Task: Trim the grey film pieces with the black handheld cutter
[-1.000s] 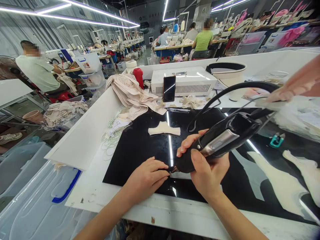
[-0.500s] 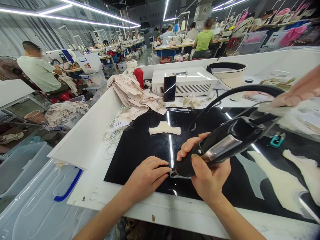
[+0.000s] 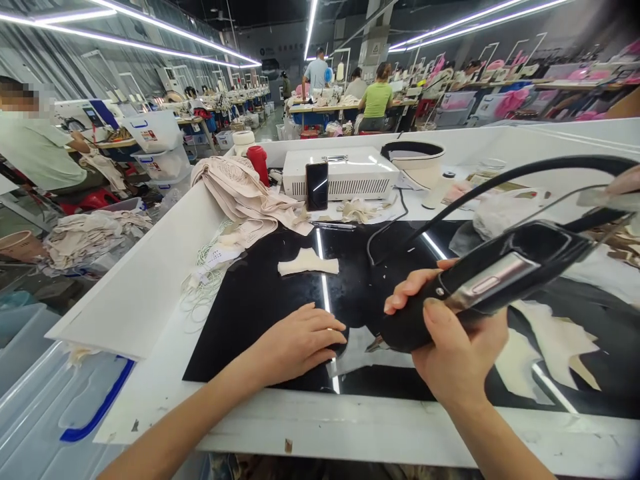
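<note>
My right hand (image 3: 457,340) is wrapped round a black corded handheld cutter (image 3: 493,283) with a silver panel on its side. Its metal tip (image 3: 376,344) points down and left, close to a see-through template (image 3: 367,357) on the black mat (image 3: 240,327). My left hand (image 3: 303,340) lies with its fingers stretched out on the left end of this template. Beyond my hands a small cream cut piece (image 3: 307,263) rests on the mat. More cream pieces (image 3: 555,340) lie to the right, partly behind my right wrist.
A co-worker's hand (image 3: 625,183) reaches in from the right edge beside a clear sheet. A phone (image 3: 317,187) leans against a white vented box (image 3: 345,175). Beige fabric (image 3: 245,193) is heaped at the left; a black cord (image 3: 480,190) arches over the mat.
The view has swung right. My right hand has drawn the cutter back rightwards, away from my left fingers, and more of the template shows between them. The co-worker's hand now shows only at the edge.
</note>
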The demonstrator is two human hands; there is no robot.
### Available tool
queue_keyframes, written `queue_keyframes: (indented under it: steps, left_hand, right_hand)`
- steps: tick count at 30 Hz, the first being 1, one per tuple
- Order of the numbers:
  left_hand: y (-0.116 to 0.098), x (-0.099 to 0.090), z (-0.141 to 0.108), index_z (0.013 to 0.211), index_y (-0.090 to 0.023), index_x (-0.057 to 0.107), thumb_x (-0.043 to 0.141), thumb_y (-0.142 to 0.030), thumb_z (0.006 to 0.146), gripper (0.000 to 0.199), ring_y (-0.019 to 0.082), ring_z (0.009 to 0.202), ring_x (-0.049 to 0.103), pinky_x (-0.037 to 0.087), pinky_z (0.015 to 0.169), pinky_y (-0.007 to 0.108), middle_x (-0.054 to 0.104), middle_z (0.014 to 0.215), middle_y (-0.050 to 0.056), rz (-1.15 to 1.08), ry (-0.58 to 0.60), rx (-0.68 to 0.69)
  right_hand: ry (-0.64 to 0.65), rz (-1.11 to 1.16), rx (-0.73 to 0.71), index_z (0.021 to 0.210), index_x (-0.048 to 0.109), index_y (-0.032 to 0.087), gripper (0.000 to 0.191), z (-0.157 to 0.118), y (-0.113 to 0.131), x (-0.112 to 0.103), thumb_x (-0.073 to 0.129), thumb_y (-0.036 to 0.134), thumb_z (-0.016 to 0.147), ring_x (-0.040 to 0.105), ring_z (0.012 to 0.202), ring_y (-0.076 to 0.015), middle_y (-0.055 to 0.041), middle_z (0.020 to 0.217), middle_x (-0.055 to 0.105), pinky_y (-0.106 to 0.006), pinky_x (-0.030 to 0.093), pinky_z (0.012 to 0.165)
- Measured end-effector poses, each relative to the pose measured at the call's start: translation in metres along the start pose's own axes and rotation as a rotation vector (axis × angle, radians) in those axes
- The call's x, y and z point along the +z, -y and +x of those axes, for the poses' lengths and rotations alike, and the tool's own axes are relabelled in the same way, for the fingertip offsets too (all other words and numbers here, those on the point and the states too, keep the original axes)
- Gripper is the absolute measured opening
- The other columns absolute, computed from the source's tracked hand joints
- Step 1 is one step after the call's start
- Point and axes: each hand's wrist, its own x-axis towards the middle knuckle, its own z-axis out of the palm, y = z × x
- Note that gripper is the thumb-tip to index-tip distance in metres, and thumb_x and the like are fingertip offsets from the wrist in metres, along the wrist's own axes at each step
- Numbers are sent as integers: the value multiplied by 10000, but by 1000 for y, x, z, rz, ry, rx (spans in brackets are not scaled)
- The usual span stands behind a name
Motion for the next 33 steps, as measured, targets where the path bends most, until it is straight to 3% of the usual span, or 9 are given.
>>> queue_keyframes:
  steps: [4, 8, 18, 27, 33]
  left_hand:
    - [6, -3, 18, 1398, -278, 552, 742, -244, 946, 491, 242, 1443, 512, 291, 1264, 557, 670, 1411, 48, -132, 99, -3]
    - [8, 0, 23, 1450, -303, 521, 799, -279, 901, 616, 276, 1496, 449, 234, 1267, 614, 689, 1383, 58, -232, 143, -20]
    - [6, 7, 20, 1453, -271, 505, 816, -438, 871, 681, 284, 1514, 422, 155, 1282, 627, 631, 1468, 105, -205, 165, -44]
    - [2, 9, 22, 1505, -297, 461, 790, -464, 893, 715, 285, 1516, 418, 126, 1283, 626, 635, 1468, 72, -218, 159, -60]
    - [2, 7, 19, 1516, -288, 454, 769, -479, 908, 711, 293, 1523, 404, 105, 1288, 618, 628, 1478, 70, -234, 167, -77]
  right_hand:
    - [16, -18, 0, 1174, 606, 294, 341, -2, -4, -3, 779, 280, 880, 645, 678, -167, 22, 879, 659, -350, 572, 619]
    - [18, 3, 18, 1180, 595, 292, 358, -5, -6, 0, 787, 288, 878, 648, 679, -166, 20, 883, 653, -347, 576, 612]
    - [64, 56, 21, 1192, 589, 289, 396, -10, -15, 10, 814, 311, 867, 643, 674, -168, 3, 880, 665, -342, 566, 585]
    - [52, 39, 12, 1206, 627, 284, 377, -13, -4, -18, 804, 284, 873, 639, 709, -176, 4, 877, 648, -357, 580, 647]
    - [19, 39, 2, 1202, 626, 283, 374, -13, -2, -21, 804, 286, 873, 630, 705, -168, 11, 872, 645, -337, 584, 640]
